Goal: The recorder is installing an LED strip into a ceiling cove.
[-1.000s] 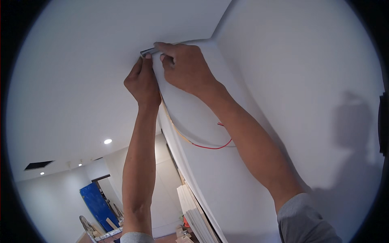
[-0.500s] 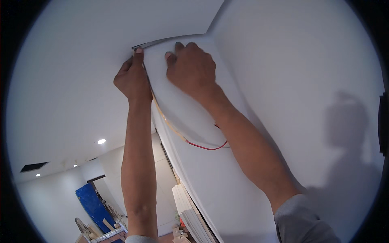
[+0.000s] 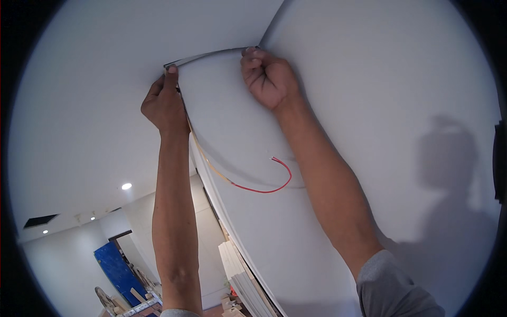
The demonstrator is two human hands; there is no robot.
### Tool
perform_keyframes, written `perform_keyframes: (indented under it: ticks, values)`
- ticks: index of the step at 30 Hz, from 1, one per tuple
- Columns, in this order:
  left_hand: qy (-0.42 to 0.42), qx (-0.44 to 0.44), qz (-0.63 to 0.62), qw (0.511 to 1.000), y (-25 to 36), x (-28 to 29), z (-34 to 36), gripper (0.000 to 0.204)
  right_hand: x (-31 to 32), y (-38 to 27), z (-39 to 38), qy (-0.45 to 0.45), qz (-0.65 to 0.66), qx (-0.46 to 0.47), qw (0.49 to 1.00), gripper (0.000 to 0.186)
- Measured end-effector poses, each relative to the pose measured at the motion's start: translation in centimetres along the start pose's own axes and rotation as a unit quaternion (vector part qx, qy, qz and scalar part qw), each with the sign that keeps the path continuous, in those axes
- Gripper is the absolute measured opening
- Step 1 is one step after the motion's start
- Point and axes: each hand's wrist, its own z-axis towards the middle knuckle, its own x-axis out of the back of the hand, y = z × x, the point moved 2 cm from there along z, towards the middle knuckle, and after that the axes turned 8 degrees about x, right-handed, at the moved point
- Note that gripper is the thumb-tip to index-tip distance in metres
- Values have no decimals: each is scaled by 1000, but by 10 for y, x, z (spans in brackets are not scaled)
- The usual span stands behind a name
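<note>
A thin yellow light strip hangs in a curve from my left hand, ending in a red wire whose bare tip bends back up. Closed at the ceiling edge, that hand has its thumb pressed on the upper part of the strip. Further right, by the inner corner, my right hand is raised with curled fingers, thumb and fingertips together. What they pinch, if anything, is hidden. A narrow dark grey band runs along the top edge between both hands.
White wall panels meet the white ceiling here. Down in the room, stacked pale boards lean beside the panel edge. Farther off are a blue board, a ceiling light and a dark ceiling opening.
My right hand has moved right and up toward the corner, turning so its palm shows. The red wire's tip has come into sight. My left hand keeps its hold at the edge.
</note>
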Motion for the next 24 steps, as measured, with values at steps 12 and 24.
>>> perform_keyframes:
  ticks: [12,24]
  values:
    - [12,-30,15,999,6,2,-4,39,-4,16,7,33,91,83,992,12]
    - [-24,-14,67,997,9,13,9,35,-16,47,-5,16,-61,8,998,14]
